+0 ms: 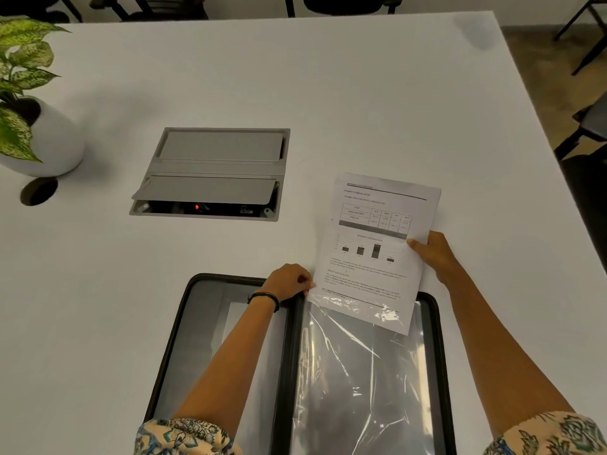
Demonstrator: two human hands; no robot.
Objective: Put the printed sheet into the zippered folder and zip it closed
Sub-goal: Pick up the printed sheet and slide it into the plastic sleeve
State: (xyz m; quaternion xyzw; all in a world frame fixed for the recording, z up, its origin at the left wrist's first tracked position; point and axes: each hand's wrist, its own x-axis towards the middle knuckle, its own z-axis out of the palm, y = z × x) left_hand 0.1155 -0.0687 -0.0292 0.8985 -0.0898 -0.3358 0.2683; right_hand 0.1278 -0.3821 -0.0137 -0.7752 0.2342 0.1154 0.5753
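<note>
A dark zippered folder point(197, 323) lies open flat at the near edge of the white table, with clear plastic sleeves point(358, 372) on its right half. The printed sheet point(377, 244), showing a table, a bar chart and text, stands tilted at the top of the right half, its lower edge tucked into a sleeve. My right hand point(433, 251) pinches the sheet's right edge. At the top of the folder's spine, my left hand point(289, 280) pinches the sleeve's top edge by the sheet's lower left corner.
A grey cable box point(213, 172) with its front flap raised is set into the table point(361, 93) beyond the folder. A potted plant in a white pot point(49, 139) stands far left, beside a round cable hole point(38, 191). Chairs stand beyond the table's far and right edges.
</note>
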